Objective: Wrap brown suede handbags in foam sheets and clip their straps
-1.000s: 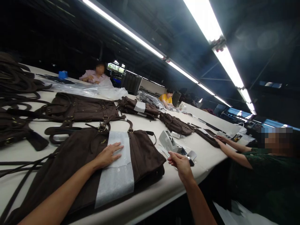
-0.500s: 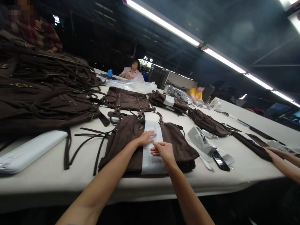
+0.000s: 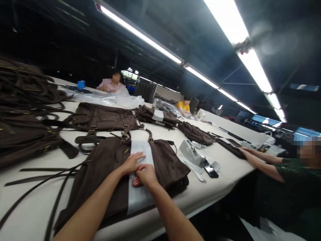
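A dark brown bag [image 3: 165,157] lies flat in front of me on the white table, with a whitish translucent strip [image 3: 141,201] wrapped around its middle. My left hand [image 3: 132,163] rests on the strip with its fingers stretched out. Against its fingertips is my right hand [image 3: 145,174], its fingers curled and closed low over the strip. Whatever they pinch, if anything, is hidden. Right of the bag stands a grey tape dispenser [image 3: 190,152], beside a dark phone [image 3: 210,168].
Brown bags [image 3: 27,134] are heaped at the left, their straps trailing on the table [image 3: 32,201]. More bags [image 3: 107,115] lie behind mine. At the right, a co-worker's hands [image 3: 247,154] touch another bag [image 3: 230,147]. Two people sit at the far side, near clear plastic [image 3: 117,97].
My view has swung right, bringing the co-worker at the right into sight. My right hand has closed in against my left fingertips, and its fingers have turned down onto the strip.
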The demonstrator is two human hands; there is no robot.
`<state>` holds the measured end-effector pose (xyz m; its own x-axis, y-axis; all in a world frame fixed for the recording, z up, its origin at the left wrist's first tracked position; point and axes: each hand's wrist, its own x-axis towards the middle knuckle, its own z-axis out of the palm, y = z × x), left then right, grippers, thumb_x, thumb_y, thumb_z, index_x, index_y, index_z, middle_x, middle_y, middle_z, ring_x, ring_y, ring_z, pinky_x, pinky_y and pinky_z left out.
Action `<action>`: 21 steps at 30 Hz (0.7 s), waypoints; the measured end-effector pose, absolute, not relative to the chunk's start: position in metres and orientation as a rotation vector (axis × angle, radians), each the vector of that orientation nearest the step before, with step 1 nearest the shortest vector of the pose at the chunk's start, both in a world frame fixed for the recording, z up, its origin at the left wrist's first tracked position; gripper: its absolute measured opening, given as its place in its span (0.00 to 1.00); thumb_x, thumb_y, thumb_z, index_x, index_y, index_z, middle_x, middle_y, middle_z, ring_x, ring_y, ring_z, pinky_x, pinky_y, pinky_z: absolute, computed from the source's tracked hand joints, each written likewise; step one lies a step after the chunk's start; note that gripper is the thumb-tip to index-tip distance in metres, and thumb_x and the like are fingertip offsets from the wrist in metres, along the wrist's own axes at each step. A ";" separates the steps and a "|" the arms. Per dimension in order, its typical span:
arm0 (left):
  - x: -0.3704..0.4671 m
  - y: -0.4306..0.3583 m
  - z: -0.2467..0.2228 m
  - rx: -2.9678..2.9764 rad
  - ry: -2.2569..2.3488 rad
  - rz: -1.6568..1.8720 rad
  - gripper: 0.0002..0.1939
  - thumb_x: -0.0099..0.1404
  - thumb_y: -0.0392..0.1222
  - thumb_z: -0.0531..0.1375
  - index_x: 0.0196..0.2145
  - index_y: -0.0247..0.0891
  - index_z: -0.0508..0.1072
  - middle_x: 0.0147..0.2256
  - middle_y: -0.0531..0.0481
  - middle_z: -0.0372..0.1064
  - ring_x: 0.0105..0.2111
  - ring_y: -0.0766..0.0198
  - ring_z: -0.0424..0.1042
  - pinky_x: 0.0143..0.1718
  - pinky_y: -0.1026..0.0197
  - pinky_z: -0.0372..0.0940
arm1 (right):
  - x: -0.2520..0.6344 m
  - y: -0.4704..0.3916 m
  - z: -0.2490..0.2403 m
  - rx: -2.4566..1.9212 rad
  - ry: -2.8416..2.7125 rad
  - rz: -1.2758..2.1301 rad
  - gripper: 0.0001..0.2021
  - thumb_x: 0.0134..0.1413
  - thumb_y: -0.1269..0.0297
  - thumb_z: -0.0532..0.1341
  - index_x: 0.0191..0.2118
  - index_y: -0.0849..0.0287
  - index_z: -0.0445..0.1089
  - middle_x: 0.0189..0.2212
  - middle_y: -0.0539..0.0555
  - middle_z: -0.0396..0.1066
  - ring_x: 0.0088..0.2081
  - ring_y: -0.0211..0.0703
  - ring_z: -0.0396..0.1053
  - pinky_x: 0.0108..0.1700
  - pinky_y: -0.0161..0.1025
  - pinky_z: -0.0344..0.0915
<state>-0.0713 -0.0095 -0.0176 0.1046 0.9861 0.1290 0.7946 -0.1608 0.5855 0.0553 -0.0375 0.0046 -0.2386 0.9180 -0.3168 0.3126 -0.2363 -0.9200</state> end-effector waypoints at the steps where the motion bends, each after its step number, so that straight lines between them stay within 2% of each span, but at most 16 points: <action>1: -0.072 -0.008 -0.018 2.032 1.740 0.712 0.29 0.60 0.43 0.56 0.58 0.35 0.67 0.64 0.37 0.51 0.65 0.52 0.49 0.65 0.46 0.41 | 0.055 -0.036 0.005 -1.500 -1.502 1.497 0.10 0.46 0.83 0.56 0.27 0.60 0.64 0.08 0.47 0.63 0.14 0.44 0.70 0.14 0.33 0.66; 6: -0.076 -0.004 -0.022 2.065 1.732 0.718 0.30 0.58 0.45 0.55 0.58 0.35 0.67 0.63 0.40 0.53 0.65 0.53 0.50 0.66 0.47 0.41 | 0.056 -0.036 0.005 -1.510 -1.604 1.493 0.10 0.49 0.81 0.55 0.34 0.59 0.64 0.09 0.45 0.63 0.17 0.45 0.72 0.16 0.33 0.67; 10: -0.082 0.001 -0.029 2.083 1.710 0.745 0.31 0.57 0.47 0.55 0.58 0.34 0.67 0.63 0.39 0.54 0.65 0.53 0.51 0.65 0.47 0.41 | 0.059 -0.040 0.006 -1.463 -1.648 1.475 0.09 0.49 0.78 0.57 0.37 0.60 0.65 0.11 0.44 0.64 0.18 0.44 0.73 0.20 0.33 0.69; 14: -0.092 0.010 -0.040 2.118 1.665 0.813 0.32 0.58 0.54 0.55 0.56 0.35 0.69 0.62 0.40 0.56 0.63 0.50 0.55 0.64 0.47 0.47 | 0.061 -0.042 0.007 -1.421 -1.696 1.481 0.11 0.50 0.75 0.58 0.42 0.61 0.65 0.13 0.47 0.68 0.19 0.45 0.73 0.21 0.35 0.70; 17: -0.097 0.017 -0.047 2.130 1.649 0.863 0.34 0.57 0.61 0.55 0.54 0.36 0.71 0.61 0.40 0.59 0.61 0.47 0.57 0.62 0.48 0.51 | 0.062 -0.042 0.010 -1.458 -1.784 1.375 0.15 0.47 0.76 0.60 0.44 0.64 0.65 0.18 0.51 0.72 0.20 0.45 0.74 0.21 0.35 0.70; 21: -0.099 0.021 -0.050 2.131 1.640 0.875 0.40 0.55 0.68 0.53 0.54 0.36 0.72 0.61 0.39 0.59 0.61 0.46 0.58 0.62 0.46 0.52 | 0.067 -0.041 0.019 -1.565 -1.900 1.210 0.25 0.42 0.78 0.62 0.50 0.67 0.63 0.25 0.56 0.76 0.22 0.46 0.75 0.21 0.34 0.70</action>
<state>-0.0990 0.0206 -0.0505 0.1573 0.9482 0.2759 0.7574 -0.2951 0.5825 0.0667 -0.0407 0.0186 -0.2957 0.9308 -0.2150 0.5881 0.0001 -0.8088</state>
